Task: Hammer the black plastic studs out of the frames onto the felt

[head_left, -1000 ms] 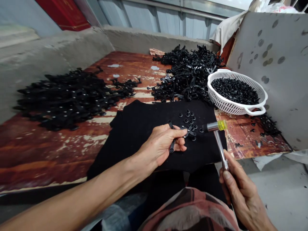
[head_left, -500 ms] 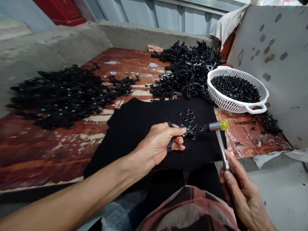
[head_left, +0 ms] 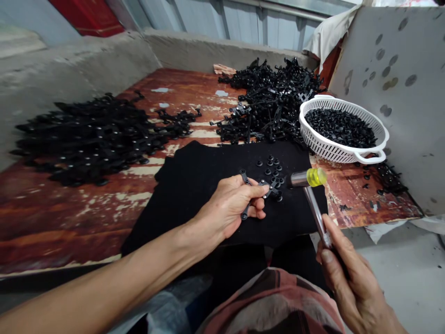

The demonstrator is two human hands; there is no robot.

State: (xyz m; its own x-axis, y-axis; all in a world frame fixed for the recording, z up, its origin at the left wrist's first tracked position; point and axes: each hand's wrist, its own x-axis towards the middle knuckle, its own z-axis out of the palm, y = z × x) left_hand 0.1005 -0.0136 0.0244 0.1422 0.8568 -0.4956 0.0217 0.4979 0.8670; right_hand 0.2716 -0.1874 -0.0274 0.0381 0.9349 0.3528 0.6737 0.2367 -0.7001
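Observation:
My left hand [head_left: 233, 206] pinches a black cross-shaped plastic part [head_left: 255, 191] and holds it flat on the black cloth [head_left: 201, 176]. Several small black caps [head_left: 271, 168] lie loose on the cloth just beyond the fingers. My right hand [head_left: 349, 283] is wrapped round the metal handle of a small hammer [head_left: 310, 190]. Its head, with a yellow tip, hovers slightly raised just right of the part.
A white basket [head_left: 342, 155] full of small black caps stands at the right. A heap of black cross parts [head_left: 271, 99] lies behind the cloth and a larger heap [head_left: 86, 137] at the left on the worn red board [head_left: 62, 218]. A grey panel [head_left: 410, 93] closes the right side.
The hammer head has lifted and tilted a little to the left, closer to the part. My left hand holds the part in nearly the same place.

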